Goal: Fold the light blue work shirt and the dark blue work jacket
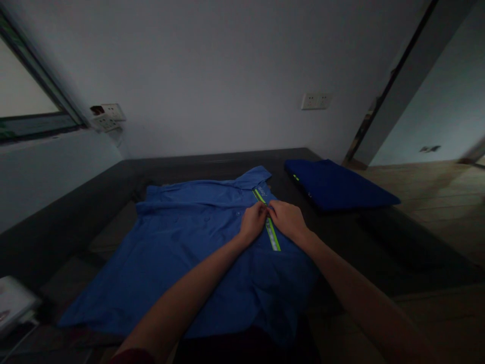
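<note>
Together, the left hand (pixel 253 222) and right hand (pixel 288 219) pinch a blue shirt (pixel 182 253) spread beneath them at its lime-edged strip (pixel 272 236), with folded deep-blue fabric (pixel 337 186) lying to their right.

Your left hand (pixel 253 222) and right hand (pixel 288 219), near centre: grip partly hidden | lettering (pixel 262 191), 12 o'clock from them, on shirt (pixel 185 247): illegibly small | white box (pixel 15 302), your 8 o'clock: edge-cut

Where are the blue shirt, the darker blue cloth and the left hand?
Blue shirt (pixel 174 247): head view, on its spread-out body.
Darker blue cloth (pixel 337 187): head view, middle of its top.
Left hand (pixel 252 222): head view, back of the hand.
</note>
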Motion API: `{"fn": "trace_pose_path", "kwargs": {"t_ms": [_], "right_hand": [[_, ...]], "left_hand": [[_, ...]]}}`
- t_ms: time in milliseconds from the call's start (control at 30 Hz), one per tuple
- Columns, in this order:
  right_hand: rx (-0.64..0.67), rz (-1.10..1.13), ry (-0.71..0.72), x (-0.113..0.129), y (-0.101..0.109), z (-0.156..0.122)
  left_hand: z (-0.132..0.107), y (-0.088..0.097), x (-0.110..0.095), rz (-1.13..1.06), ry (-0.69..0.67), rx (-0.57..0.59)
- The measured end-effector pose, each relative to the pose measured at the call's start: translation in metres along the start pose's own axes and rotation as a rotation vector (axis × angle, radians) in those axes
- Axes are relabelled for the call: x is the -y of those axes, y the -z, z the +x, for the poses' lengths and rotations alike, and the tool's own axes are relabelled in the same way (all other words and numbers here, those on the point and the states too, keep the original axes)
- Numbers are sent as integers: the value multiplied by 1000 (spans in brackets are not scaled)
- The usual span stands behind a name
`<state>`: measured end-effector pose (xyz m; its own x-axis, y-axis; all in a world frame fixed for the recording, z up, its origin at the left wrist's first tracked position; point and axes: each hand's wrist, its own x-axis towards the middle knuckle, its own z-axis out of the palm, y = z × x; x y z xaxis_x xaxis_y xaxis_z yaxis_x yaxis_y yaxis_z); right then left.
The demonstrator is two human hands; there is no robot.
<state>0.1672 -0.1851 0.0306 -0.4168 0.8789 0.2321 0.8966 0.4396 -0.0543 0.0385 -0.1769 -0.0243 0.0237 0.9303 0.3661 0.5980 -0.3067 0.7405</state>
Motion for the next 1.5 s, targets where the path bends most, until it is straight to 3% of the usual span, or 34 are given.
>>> {"fn": "trace_pose_path", "kwargs": {"t_ms": [200, 400, 600, 700, 767, 900, 967, 1067, 1233, 1367, 1500], "right_hand": [[-2, 47, 16, 0, 1, -1], [-36, 69, -46, -6, 0, 2], [-8, 83, -110, -18, -3, 7], [29, 102, -110, -23, -2, 8], [-13, 119, -77, -20, 5, 7], [-218, 201, 81, 13, 21, 6], [-203, 272, 186, 34, 20, 9], [-95, 287, 268, 55, 0, 17], [-92, 108, 219, 52, -36, 24], [-105, 36, 175, 49, -41, 22], [-22, 38, 150, 51, -40, 24]], "left_hand": [[2, 2, 2, 94, 75, -6], [0, 7, 1, 77, -9, 12], [-2, 56, 24, 217, -25, 102], [-8, 80, 46, 293, 57, 58], [-14, 86, 57, 303, 95, 18], [-23, 85, 62, 315, 82, 5], [-25, 84, 59, 328, 62, 16], [-27, 85, 57, 337, 37, 36], [-30, 86, 58, 398, 15, 70], [-31, 83, 56, 456, -4, 90], [-32, 81, 53, 461, 0, 119]]}}
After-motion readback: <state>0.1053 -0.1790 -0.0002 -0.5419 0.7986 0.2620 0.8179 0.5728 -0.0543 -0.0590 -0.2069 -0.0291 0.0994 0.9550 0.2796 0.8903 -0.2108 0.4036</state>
